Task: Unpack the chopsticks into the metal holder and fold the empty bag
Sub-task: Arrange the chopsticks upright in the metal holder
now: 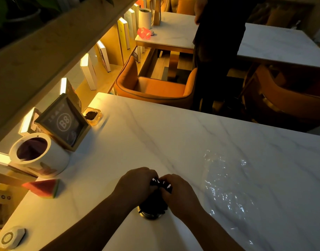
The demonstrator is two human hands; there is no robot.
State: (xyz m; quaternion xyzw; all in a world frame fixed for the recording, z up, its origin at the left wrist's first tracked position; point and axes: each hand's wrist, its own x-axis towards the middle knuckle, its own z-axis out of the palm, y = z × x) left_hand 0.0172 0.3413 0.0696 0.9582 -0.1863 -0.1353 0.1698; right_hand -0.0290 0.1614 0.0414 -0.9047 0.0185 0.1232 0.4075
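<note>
A bundle of black chopsticks [156,198] with pale tips stands upright in the metal holder [149,215], whose rim shows near the table's front edge. My left hand [137,182] and my right hand [177,191] are both wrapped around the upper part of the bundle, one on each side, hiding most of it. The clear plastic bag [226,189] lies flat and crinkled on the white marble table [155,138], to the right of my hands and apart from them.
At the table's left edge stand a white cup [39,156], a framed B8 sign [65,122], a small dish [92,115], a watermelon-slice ornament [43,188] and a call button [9,237]. An orange chair [155,86] and a standing person [215,51] are beyond the table.
</note>
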